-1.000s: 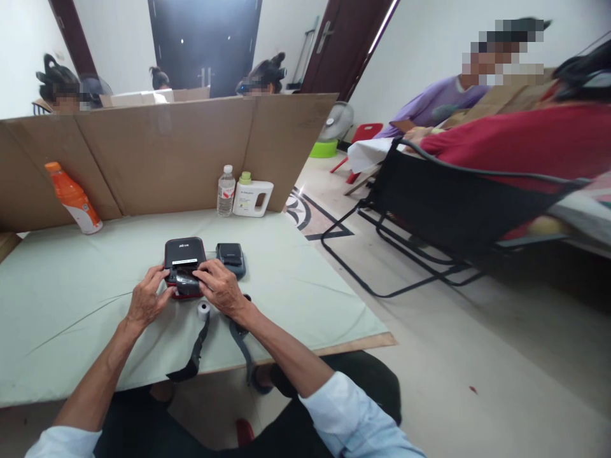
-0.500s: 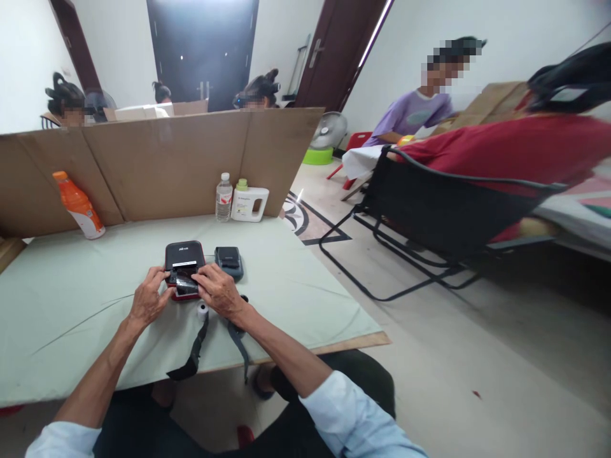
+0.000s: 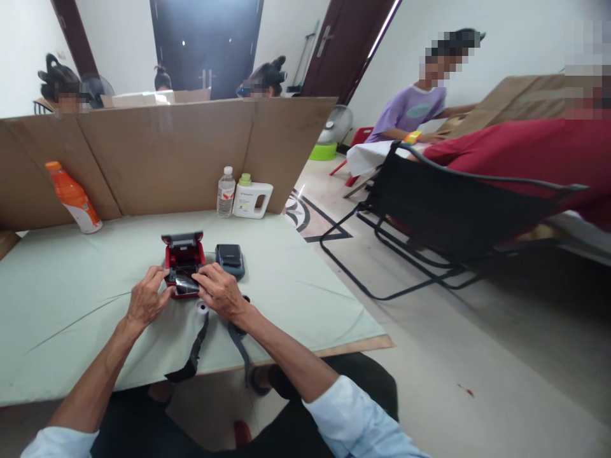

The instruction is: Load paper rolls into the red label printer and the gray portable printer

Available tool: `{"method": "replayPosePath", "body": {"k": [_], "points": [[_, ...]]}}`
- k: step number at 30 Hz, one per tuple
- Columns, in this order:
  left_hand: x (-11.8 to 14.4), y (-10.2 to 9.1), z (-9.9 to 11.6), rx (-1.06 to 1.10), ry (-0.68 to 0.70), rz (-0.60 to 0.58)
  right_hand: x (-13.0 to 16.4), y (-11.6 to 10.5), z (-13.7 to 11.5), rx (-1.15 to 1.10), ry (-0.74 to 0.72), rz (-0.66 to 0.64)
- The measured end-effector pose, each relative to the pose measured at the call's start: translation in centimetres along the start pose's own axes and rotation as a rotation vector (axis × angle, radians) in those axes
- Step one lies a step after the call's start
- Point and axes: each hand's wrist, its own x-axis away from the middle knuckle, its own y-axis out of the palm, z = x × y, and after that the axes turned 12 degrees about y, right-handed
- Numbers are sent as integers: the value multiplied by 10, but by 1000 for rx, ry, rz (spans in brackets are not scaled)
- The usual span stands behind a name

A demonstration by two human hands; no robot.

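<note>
A small black-and-red portable printer (image 3: 185,256) rests on the cloth-covered table, its lid tilted up and its red inside showing. My left hand (image 3: 149,298) grips its left edge, thumb at the near corner. On the other side, my right hand (image 3: 220,291) has its fingers curled on the right edge, beside the dark glossy screen. Just below the printer lies a small white paper roll (image 3: 202,308). A dark strap (image 3: 193,353) trails from near it over the table's front edge. Right of the printer sits a second dark grey device (image 3: 230,259), close to my right knuckles.
A cardboard screen (image 3: 167,162) stands along the table's back. Before it are an orange bottle (image 3: 74,198), a clear water bottle (image 3: 226,194) and a white jug (image 3: 252,200). A black folding chair (image 3: 458,210) holds a person in red at right; others sit beyond.
The printer's lid has swung up from closed, showing the red inside. Both hands keep their places on its sides. The view has shifted slightly.
</note>
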Motion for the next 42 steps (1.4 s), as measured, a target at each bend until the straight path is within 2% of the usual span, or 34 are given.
{"method": "replayPosePath", "body": {"k": [8, 15, 19, 23, 27, 31, 38, 42], "points": [[-3, -7, -2, 96, 58, 18, -4, 0, 1, -19, 14, -35], [-25, -18, -13, 293, 43, -35, -14, -5, 0, -44, 37, -38], [-42, -14, -28, 385, -23, -83, -41, -13, 3, -148, 122, -16], [-62, -6, -40, 355, -117, -108, -79, -15, 11, -188, 180, -32], [-80, 0, -41, 342, -189, -103, -107, -16, 12, -231, 209, -51], [-91, 4, -37, 439, -181, -150, -122, -26, 4, -322, 221, -54], [-88, 7, -36, 609, -167, -62, -133, -45, -13, -501, 276, -55], [-83, 0, -32, 732, -140, -10, -135, -53, -25, -543, 248, -38]]}}
